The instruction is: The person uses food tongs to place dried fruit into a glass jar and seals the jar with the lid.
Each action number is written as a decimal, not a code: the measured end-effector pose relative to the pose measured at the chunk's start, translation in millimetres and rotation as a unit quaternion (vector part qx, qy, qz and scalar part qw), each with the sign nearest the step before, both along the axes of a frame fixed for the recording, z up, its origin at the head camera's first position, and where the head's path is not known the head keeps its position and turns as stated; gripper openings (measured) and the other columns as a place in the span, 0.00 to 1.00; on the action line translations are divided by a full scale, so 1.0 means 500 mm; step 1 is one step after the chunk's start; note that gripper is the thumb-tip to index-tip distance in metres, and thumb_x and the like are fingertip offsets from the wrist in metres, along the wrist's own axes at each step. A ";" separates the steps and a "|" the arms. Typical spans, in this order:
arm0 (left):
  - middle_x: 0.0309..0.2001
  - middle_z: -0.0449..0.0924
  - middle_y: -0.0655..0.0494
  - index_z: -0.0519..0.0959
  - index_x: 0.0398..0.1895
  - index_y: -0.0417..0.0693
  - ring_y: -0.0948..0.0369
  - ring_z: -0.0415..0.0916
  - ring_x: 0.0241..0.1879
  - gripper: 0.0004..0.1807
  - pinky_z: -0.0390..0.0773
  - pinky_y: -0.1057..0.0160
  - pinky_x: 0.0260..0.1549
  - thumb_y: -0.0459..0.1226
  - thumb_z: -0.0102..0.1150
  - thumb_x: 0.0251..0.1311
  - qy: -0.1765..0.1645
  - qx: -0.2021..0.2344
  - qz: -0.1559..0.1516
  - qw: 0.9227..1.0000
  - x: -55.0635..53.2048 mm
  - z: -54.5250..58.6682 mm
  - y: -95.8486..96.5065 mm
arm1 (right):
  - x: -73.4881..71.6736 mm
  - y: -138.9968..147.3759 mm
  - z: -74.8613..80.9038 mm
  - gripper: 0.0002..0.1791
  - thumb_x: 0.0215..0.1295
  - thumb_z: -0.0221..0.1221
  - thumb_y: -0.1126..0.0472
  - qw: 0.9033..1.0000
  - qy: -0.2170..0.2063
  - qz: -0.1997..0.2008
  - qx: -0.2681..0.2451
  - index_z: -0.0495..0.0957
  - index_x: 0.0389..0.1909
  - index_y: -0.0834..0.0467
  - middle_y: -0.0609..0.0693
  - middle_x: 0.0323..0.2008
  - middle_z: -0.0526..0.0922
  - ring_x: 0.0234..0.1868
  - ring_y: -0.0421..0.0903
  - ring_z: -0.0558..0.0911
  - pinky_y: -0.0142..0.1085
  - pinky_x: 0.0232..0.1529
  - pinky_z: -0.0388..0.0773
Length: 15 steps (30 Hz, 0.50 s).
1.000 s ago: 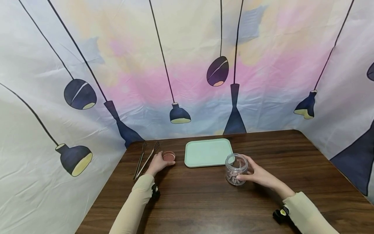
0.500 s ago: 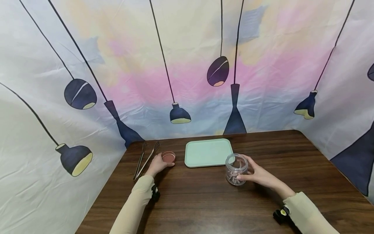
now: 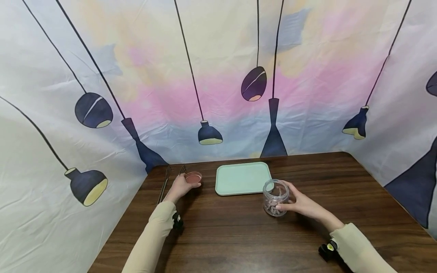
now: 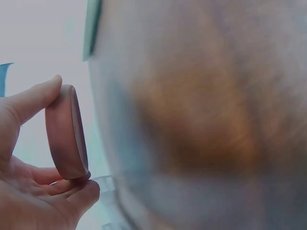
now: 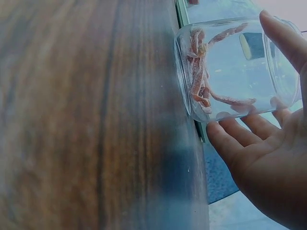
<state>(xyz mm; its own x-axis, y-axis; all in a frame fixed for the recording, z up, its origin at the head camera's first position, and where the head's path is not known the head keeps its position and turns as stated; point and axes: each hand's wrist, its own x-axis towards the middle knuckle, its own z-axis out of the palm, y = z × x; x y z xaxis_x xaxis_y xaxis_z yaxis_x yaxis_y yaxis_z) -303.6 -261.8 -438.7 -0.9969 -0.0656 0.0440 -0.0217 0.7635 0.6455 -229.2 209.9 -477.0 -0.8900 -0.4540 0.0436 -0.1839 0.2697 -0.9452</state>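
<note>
My left hand (image 3: 179, 188) pinches a round reddish-brown lid (image 3: 193, 178) by its edge, near the table's back left. Up close in the left wrist view, the lid (image 4: 64, 132) sits between the thumb on one side and fingertips on the other. My right hand (image 3: 302, 201) grips a clear open jar (image 3: 275, 198) from its right side, the jar standing upright on the table. Several pinkish-brown, dried-looking strips (image 5: 197, 72) lie in the jar's bottom, and a few lean up its wall. Thumb and fingers span the jar in the right wrist view.
A mint-green tray (image 3: 243, 179) lies at the back middle, just behind the jar. Slim metal utensils with wire-loop heads, one a whisk-like tool (image 3: 164, 184), lie left of my left hand, which partly covers the other. A lamp-patterned cloth (image 3: 222, 94) hangs behind the wooden table (image 3: 235, 235).
My left hand has moved slightly left and back with the lid, which now overlaps where one utensil was visible. The right hand and the jar have stayed in place.
</note>
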 end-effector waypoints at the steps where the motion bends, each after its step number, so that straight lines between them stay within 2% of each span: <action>1: 0.61 0.68 0.26 0.58 0.71 0.24 0.37 0.72 0.56 0.52 0.75 0.43 0.53 0.50 0.72 0.56 0.003 -0.001 -0.001 1.000 0.000 0.011 -0.003 | 0.000 -0.001 0.000 0.55 0.63 0.70 0.57 1.000 0.000 0.001 -0.002 0.42 0.80 0.53 0.71 0.73 0.55 0.70 0.73 0.63 0.51 0.56 0.76; 3: 0.63 0.65 0.26 0.56 0.73 0.25 0.35 0.70 0.59 0.53 0.73 0.42 0.54 0.51 0.71 0.57 0.009 0.001 -0.006 1.000 0.002 0.034 -0.009 | 0.000 -0.002 0.001 0.55 0.63 0.70 0.57 1.000 -0.002 0.001 -0.006 0.42 0.80 0.53 0.71 0.73 0.55 0.70 0.73 0.63 0.51 0.56 0.76; 7: 0.62 0.68 0.29 0.59 0.73 0.29 0.37 0.70 0.59 0.51 0.73 0.43 0.54 0.52 0.71 0.58 0.032 -0.001 -0.015 0.999 0.004 0.070 -0.018 | 0.000 -0.003 0.003 0.55 0.63 0.70 0.56 1.000 -0.002 -0.001 -0.005 0.42 0.80 0.53 0.71 0.74 0.54 0.70 0.74 0.61 0.53 0.57 0.76; 15: 0.56 0.75 0.36 0.69 0.66 0.34 0.43 0.76 0.53 0.41 0.77 0.46 0.51 0.49 0.73 0.57 0.067 -0.006 -0.055 0.996 0.019 0.098 -0.001 | 0.003 -0.002 0.001 0.55 0.63 0.70 0.55 1.000 0.005 -0.010 0.009 0.43 0.80 0.53 0.71 0.72 0.56 0.70 0.75 0.60 0.55 0.57 0.74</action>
